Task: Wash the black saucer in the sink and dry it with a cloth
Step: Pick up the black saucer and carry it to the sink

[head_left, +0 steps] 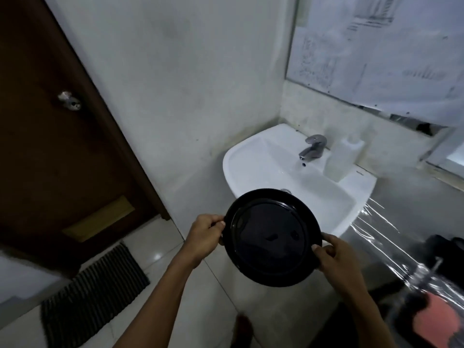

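Head view: both hands grip a glossy round black saucer (272,237) at opposite rims, left hand (204,238) and right hand (332,257), fingers curled on it. Behind it sit a white basin sink (251,156), chrome tap (312,146) and translucent bottle (342,158).

Both hands — left (204,237), right (334,257) — grip the saucer (271,237) by its rim. It hangs before the sink (251,156).

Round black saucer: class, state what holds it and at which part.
Both hands hold the round glossy black saucer by opposite edges of its rim: left hand at the left edge, right hand at the lower right edge.
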A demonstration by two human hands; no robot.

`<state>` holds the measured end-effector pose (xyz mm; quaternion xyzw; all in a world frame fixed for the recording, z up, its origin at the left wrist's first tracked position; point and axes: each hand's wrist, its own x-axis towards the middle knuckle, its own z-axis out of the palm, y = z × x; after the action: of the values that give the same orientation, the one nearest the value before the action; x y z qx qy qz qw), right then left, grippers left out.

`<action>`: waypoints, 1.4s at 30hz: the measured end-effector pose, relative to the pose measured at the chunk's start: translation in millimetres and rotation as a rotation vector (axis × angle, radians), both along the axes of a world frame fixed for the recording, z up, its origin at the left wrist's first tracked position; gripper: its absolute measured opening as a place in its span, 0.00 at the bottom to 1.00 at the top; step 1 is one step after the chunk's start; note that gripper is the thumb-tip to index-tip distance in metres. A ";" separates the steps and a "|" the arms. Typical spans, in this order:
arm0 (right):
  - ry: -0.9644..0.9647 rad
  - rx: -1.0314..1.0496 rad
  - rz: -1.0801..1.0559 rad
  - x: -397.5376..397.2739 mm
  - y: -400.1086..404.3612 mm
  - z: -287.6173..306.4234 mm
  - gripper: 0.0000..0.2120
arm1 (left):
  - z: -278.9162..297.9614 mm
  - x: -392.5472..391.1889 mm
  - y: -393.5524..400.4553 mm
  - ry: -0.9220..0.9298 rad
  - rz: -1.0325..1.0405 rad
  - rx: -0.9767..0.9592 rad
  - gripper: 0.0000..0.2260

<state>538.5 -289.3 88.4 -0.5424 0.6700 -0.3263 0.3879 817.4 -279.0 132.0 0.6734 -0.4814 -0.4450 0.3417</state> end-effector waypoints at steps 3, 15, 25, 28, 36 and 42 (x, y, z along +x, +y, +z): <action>0.006 0.037 -0.061 17.1 -25.7 -7.3 0.13 | 2.1 12.0 -39.5 0.031 -0.046 0.038 0.16; 0.103 0.134 -0.236 50.9 -98.6 -23.1 0.13 | -42.6 39.6 -185.8 -0.002 -0.157 0.109 0.07; 0.096 0.245 -0.449 89.7 -158.0 -46.9 0.14 | -90.5 40.1 -318.5 -0.104 -0.402 0.202 0.08; 0.063 0.302 -0.493 102.0 -168.8 -55.4 0.14 | -94.6 38.6 -340.7 -0.136 -0.466 0.195 0.09; -0.037 0.398 -0.537 110.9 -202.2 -64.2 0.20 | -103.3 31.1 -379.1 -0.058 -0.587 0.176 0.12; -0.085 0.444 -0.617 87.9 -210.1 -64.3 0.27 | -109.9 17.8 -393.7 -0.068 -0.567 0.091 0.14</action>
<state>626.4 -499.3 24.1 -0.2040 0.8394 -0.2969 0.4071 835.1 -672.7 22.2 0.5409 -0.6412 -0.5212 0.1567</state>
